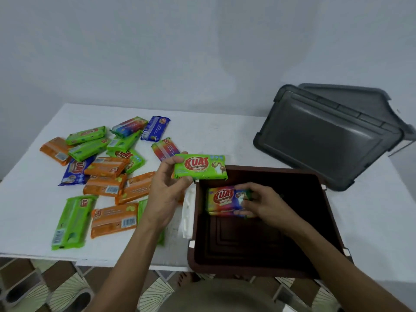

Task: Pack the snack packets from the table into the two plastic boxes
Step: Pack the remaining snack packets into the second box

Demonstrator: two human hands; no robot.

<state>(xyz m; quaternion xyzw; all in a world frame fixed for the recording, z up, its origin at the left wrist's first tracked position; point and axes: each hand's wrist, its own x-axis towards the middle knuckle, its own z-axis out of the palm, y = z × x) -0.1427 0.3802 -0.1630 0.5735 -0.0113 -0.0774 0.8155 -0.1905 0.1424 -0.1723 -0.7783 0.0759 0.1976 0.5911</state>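
Packing stage: early; brown box (328, 224) at the counter's (225, 136) near edge holds one packet.
Right hand (267, 204): fingers closed on the rainbow packet (222, 200), setting it against the box's far-left corner, likely to start a row.
Left hand (166, 188): fingers pinching the green packet (200, 166) above the box's far rim, seemingly next in.
Loose packets (105, 170): heaped toward the counter's left side.
Grey boxes (326, 136): two nested at the far-right corner, overturned and tilted, nothing visible inside.

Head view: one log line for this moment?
left hand: holds green packet | right hand: placing rainbow packet in brown box
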